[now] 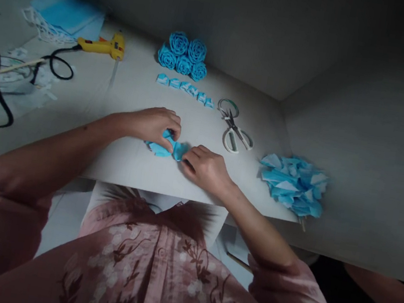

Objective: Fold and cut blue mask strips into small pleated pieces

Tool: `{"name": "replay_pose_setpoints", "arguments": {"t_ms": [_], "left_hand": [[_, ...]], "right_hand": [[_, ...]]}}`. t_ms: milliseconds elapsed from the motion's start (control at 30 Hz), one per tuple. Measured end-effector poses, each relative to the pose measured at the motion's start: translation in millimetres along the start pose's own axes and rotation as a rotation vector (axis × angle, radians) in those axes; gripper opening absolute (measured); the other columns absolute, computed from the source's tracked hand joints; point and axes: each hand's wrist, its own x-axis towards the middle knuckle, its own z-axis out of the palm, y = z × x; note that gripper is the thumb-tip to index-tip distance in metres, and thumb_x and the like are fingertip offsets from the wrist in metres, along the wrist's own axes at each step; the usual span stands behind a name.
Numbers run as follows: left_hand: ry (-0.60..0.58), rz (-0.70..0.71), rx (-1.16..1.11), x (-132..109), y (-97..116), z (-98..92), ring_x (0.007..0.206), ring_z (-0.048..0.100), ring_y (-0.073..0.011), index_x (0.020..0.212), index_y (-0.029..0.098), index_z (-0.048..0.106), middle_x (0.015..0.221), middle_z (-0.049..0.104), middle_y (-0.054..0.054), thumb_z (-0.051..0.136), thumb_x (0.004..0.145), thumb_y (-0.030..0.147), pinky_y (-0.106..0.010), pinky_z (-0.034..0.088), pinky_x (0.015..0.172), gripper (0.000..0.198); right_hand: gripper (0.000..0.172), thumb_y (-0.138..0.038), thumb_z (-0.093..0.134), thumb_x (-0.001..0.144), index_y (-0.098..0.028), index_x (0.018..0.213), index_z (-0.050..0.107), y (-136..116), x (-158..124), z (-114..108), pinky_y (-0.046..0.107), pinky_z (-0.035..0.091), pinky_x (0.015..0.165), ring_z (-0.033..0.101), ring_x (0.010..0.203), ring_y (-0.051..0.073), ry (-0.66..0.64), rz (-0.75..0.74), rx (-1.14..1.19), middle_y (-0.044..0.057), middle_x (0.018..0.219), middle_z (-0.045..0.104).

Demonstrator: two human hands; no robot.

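Near the table's front edge, my left hand (158,124) has its thumb and fingers curled round a piece of blue material (160,149), pinching it from above. My right hand (205,167) is closed at the right end of the same blue material, its fingertips on a small folded part. The two hands are a short way apart with the blue material between them. Beyond them lies a row of small folded blue pieces (185,86), and behind that stand several rolled blue rosettes (185,55) in a stack.
Scissors (232,128) lie right of the hands beside a roll of tape (228,107). A bunch of blue and white pieces (291,184) sits far right. Back left are a yellow glue gun (105,47) with black cord and a blue sheet stack (69,12).
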Motion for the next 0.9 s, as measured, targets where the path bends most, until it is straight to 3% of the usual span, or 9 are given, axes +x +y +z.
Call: {"name": "replay_pose_setpoints", "arguments": {"t_ms": [133,233,400,467,567,633,667,767,900], "left_hand": [[-0.055,-0.007,0.071,-0.2,-6.1,4.3,0.094,0.065,-0.0236,0.076,0.027,0.075,0.087,0.076,-0.001,0.084,0.074,0.029,-0.033,0.041,0.091,0.009],[-0.088,-0.009,0.09,-0.4,-3.8,2.8,0.097,0.066,-0.0238,0.079,0.026,0.076,0.09,0.077,-0.002,0.083,0.077,0.03,-0.033,0.041,0.092,0.009],[-0.129,-0.101,0.133,-3.9,7.1,-8.7,0.104,0.07,-0.0247,0.107,0.024,0.075,0.11,0.08,-0.004,0.079,0.084,0.047,-0.034,0.045,0.095,0.033],[-0.037,-0.132,0.106,-4.7,11.3,-14.7,0.102,0.071,-0.0249,0.106,0.024,0.074,0.109,0.081,-0.005,0.073,0.088,0.054,-0.035,0.047,0.097,0.036],[0.327,-0.161,-0.019,-3.8,14.7,-20.6,0.106,0.071,-0.026,0.1,0.022,0.073,0.108,0.08,-0.007,0.063,0.095,0.057,-0.039,0.05,0.102,0.036],[0.564,-0.171,-0.187,-2.0,15.3,-21.2,0.111,0.07,-0.0265,0.11,0.019,0.073,0.115,0.078,-0.009,0.064,0.095,0.057,-0.04,0.052,0.102,0.042],[0.63,-0.175,-0.278,-1.0,15.5,-20.5,0.113,0.07,-0.0265,0.118,0.017,0.072,0.119,0.078,-0.011,0.066,0.093,0.058,-0.04,0.053,0.101,0.048],[0.632,-0.206,-0.49,1.7,18.2,-15.3,0.112,0.071,-0.0253,0.125,0.017,0.073,0.12,0.078,-0.011,0.076,0.085,0.057,-0.038,0.056,0.096,0.057],[0.601,-0.365,-0.667,3.9,24.4,-5.7,0.087,0.07,-0.0196,0.095,0.016,0.076,0.093,0.078,-0.006,0.084,0.077,0.051,-0.033,0.056,0.082,0.041]], "right_hand": [[0.021,-0.025,0.057,0.105,-0.02,0.099,0.077,24.0,-6.7,-12.5,0.036,0.049,0.078,0.07,0.094,0.024,0.028,0.097,0.205,0.011,0.099,0.08],[0.018,-0.032,0.063,0.101,-0.02,0.093,0.075,46.3,-4.5,-23.0,0.033,0.048,0.074,0.066,0.082,0.019,0.124,0.236,0.455,0.006,0.089,0.075],[0.047,-0.066,0.079,0.085,-0.021,0.082,0.069,72.0,16.0,-29.2,0.026,0.051,0.061,0.055,0.069,0.013,0.309,0.455,1.023,-0.001,0.074,0.061],[0.054,-0.072,0.086,0.077,-0.021,0.079,0.068,72.9,26.8,-29.7,0.025,0.053,0.06,0.055,0.07,0.013,0.317,0.471,1.147,-0.001,0.074,0.06],[0.058,-0.074,0.09,0.072,-0.021,0.077,0.068,66.9,42.1,-31.9,0.024,0.054,0.059,0.056,0.071,0.012,0.296,0.445,1.246,-0.001,0.074,0.06],[0.059,-0.075,0.091,0.071,-0.022,0.076,0.068,61.6,51.7,-34.0,0.023,0.055,0.059,0.057,0.071,0.012,0.282,0.415,1.287,-0.001,0.074,0.06],[0.059,-0.076,0.091,0.07,-0.022,0.076,0.068,59.3,56.4,-35.0,0.023,0.055,0.059,0.057,0.071,0.012,0.271,0.403,1.299,-0.002,0.074,0.06],[0.061,-0.079,0.09,0.068,-0.022,0.076,0.07,54.4,69.3,-34.9,0.022,0.055,0.058,0.058,0.069,0.011,0.252,0.372,1.298,-0.002,0.071,0.061],[0.06,-0.078,0.09,0.069,-0.021,0.076,0.071,53.3,76.1,-23.6,0.022,0.054,0.058,0.057,0.066,0.01,0.274,0.355,1.305,-0.003,0.069,0.062]]}}
